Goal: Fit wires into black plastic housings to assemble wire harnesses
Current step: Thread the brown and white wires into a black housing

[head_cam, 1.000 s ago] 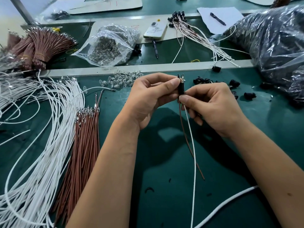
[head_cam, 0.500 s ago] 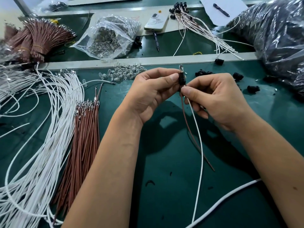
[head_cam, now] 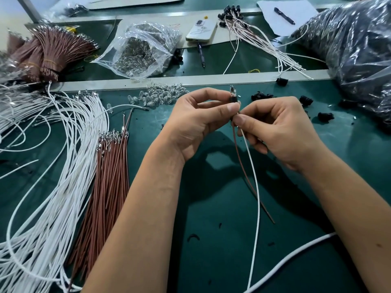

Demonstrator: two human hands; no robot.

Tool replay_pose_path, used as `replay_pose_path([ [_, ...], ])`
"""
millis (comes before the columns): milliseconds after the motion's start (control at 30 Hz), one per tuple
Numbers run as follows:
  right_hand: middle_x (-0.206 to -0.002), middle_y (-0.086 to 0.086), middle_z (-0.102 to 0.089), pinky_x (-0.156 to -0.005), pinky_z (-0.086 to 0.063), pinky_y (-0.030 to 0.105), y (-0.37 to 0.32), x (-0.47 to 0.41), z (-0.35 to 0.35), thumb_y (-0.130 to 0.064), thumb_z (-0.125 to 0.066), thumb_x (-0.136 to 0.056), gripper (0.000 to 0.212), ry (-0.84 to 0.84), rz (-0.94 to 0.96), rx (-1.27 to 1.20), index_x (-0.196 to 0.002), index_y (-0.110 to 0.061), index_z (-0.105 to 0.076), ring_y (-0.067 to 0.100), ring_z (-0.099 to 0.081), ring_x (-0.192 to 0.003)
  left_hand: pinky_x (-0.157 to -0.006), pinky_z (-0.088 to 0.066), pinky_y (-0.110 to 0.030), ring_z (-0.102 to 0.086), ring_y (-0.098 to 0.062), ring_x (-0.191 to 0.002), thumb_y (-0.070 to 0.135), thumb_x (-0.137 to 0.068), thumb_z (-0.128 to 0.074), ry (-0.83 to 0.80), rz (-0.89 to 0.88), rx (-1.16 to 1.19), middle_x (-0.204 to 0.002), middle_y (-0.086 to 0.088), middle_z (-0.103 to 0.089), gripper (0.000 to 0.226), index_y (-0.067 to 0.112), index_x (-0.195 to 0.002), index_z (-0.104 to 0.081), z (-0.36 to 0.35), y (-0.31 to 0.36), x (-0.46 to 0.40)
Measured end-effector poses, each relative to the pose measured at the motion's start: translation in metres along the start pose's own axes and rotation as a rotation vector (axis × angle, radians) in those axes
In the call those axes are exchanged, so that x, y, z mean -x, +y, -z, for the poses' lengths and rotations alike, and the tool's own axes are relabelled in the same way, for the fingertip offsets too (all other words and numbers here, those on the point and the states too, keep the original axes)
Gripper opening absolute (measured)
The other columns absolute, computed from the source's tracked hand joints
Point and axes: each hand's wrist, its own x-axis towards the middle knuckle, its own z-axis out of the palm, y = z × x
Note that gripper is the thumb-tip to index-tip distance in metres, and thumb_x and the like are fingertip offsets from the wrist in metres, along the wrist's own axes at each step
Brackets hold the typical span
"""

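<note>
Your left hand (head_cam: 196,121) pinches the black housing (head_cam: 233,99) upright above the counter's (head_cam: 211,208) middle. Your right hand (head_cam: 279,127) pinches the brown wire (head_cam: 243,166) and white wire (head_cam: 255,180) just below it. Both wires hang toward you along the housing's axis, so seating likely means pushing straight up.

A: Work surface?
B: Dark green mat (head_cam: 211,208) covering the table, crossed left to right by a pale grey metal rail (head_cam: 211,78). A second green surface lies beyond it.

A: Structure?
B: Slanted grey metal post (head_cam: 28,8), far left corner.

A: Light?
B: Bright, from above; soft shadows on the mat, glare on the rail.
</note>
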Motion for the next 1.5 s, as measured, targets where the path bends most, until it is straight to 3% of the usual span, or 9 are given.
replay_pose_path([
  [933,-0.052,0.003,-0.058,-0.039,-0.036,0.020,0.0021,-0.0011,0.0039,-0.006,-0.077,-0.091,0.015,-0.051,-0.033,0.051,-0.079,0.001,-0.071,0.014,-0.043,-0.038,-0.070,-0.056,-0.021,-0.071,-0.014,-0.073,-0.001,-0.062,-0.077,-0.025,-0.088,0.057,-0.085,-0.010,-0.075,0.024,0.009,-0.081,-0.069,0.0002,-0.0005,-0.0006],
  [1033,-0.054,0.004,-0.059,-0.041,-0.040,0.021,0.0026,-0.0010,0.0029,-0.006,-0.077,-0.089,0.013,-0.037,-0.007,0.026,-0.080,0.000,-0.070,0.014,-0.047,-0.042,-0.071,-0.056,-0.023,-0.070,-0.015,-0.074,-0.004,-0.063,-0.076,-0.054,-0.112,0.050,-0.086,-0.010,-0.075,0.024,0.009,-0.081,-0.068,0.0005,-0.0001,0.0003],
  [1133,-0.060,0.017,-0.060,-0.044,-0.047,0.025,0.0005,-0.0009,0.0011,-0.011,-0.078,-0.085,0.011,-0.022,0.039,-0.013,-0.080,-0.004,-0.072,0.019,-0.052,-0.048,-0.072,-0.056,-0.024,-0.070,-0.017,-0.075,-0.011,-0.065,-0.074,-0.114,-0.152,0.063,-0.087,-0.011,-0.074,0.024,0.009,-0.077,-0.069,0.0003,0.0011,0.0022],
  [1333,-0.060,0.004,-0.062,-0.048,-0.052,0.025,-0.0024,-0.0016,-0.0012,0.001,-0.074,-0.088,0.005,0.006,0.138,-0.054,-0.089,-0.003,-0.072,0.014,-0.058,-0.049,-0.071,-0.057,-0.026,-0.066,-0.014,-0.070,-0.024,-0.069,-0.062,-0.221,-0.213,0.089,-0.085,-0.008,-0.072,0.035,0.010,-0.072,-0.071,-0.0030,0.0027,0.0036],
  [1500,-0.061,0.012,-0.061,-0.050,-0.053,0.025,-0.0042,-0.0013,-0.0028,0.004,-0.072,-0.090,0.005,0.010,0.163,-0.035,-0.090,-0.001,-0.071,0.016,-0.058,-0.049,-0.069,-0.056,-0.023,-0.068,-0.014,-0.072,-0.028,-0.071,-0.059,-0.265,-0.237,0.096,-0.085,-0.008,-0.073,0.041,0.010,-0.072,-0.074,-0.0028,0.0019,0.0043],
])
